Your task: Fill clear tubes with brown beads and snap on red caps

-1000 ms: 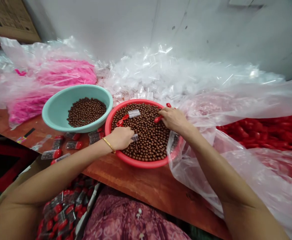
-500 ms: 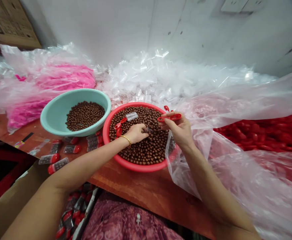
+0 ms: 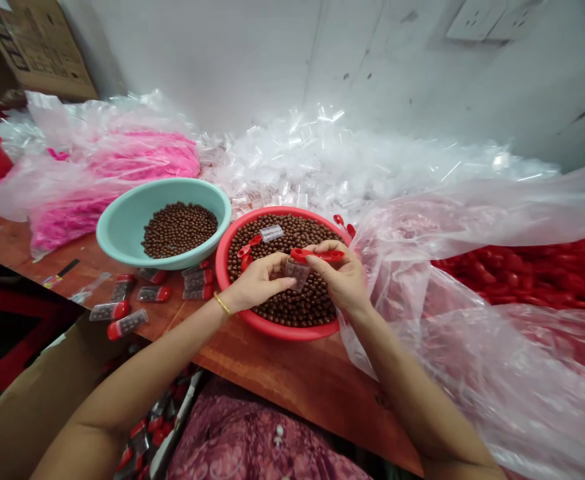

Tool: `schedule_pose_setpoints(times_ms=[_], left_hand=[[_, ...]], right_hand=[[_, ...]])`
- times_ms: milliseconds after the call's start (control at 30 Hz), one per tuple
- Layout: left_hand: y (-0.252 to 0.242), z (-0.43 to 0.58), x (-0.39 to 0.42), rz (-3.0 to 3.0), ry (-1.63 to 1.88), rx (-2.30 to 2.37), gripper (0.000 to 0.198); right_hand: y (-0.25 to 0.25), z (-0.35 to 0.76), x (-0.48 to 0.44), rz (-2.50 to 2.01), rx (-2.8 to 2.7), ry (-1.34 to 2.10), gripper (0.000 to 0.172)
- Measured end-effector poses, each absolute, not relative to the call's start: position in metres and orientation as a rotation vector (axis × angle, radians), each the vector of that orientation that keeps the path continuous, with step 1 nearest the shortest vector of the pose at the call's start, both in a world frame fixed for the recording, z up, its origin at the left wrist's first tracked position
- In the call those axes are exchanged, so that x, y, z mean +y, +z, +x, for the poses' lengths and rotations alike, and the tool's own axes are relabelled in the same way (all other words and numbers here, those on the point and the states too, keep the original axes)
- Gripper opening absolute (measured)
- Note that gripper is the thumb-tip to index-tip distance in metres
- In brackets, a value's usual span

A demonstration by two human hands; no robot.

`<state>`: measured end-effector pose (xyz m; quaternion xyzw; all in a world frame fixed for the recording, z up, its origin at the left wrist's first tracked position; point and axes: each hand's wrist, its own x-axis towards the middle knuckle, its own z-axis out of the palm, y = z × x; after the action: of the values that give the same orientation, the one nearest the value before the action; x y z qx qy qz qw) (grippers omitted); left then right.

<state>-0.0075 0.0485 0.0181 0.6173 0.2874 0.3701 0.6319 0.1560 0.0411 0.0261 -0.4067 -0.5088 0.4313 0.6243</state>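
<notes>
Steadying a clear container (image 3: 297, 275) above the brown balls (image 3: 305, 315) in the red basin (image 3: 292, 333), the left hand (image 3: 258, 283) is pinching its side while the right hand (image 3: 346, 277) is gripping a red cap (image 3: 299, 255) at its top, presumably aligning both parts where spills are landing safely.

The held cap (image 3: 301, 255) is red, the balls (image 3: 312, 310) brown, their basin (image 3: 296, 332) red. Towards ten o'clock, the other basin (image 3: 125, 223) is turquoise (rather minty).
</notes>
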Motion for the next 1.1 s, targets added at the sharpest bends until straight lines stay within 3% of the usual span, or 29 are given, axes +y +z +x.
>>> schedule_pose_setpoints(times_ms=[200,433,767,1100], left_hand=[[0.012,-0.014,0.036,1.578,0.937,0.8,0.022],[0.006,-0.012,0.041,1.291,0.762,0.866,0.024],[0.012,-0.016,0.034,1.227,0.863,0.7,0.033],[0.008,-0.017,0.032,1.64,0.892,0.964,0.027]], right_hand=[[0.027,0.166,0.034,-1.116,-1.545,0.777,0.018],[0.026,0.164,0.033,-1.23,-1.356,0.693,0.019],[0.022,0.157,0.029,-1.121,-1.622,0.686,0.012],[0.029,0.172,0.026,-0.836,-2.33,-0.09,0.027]])
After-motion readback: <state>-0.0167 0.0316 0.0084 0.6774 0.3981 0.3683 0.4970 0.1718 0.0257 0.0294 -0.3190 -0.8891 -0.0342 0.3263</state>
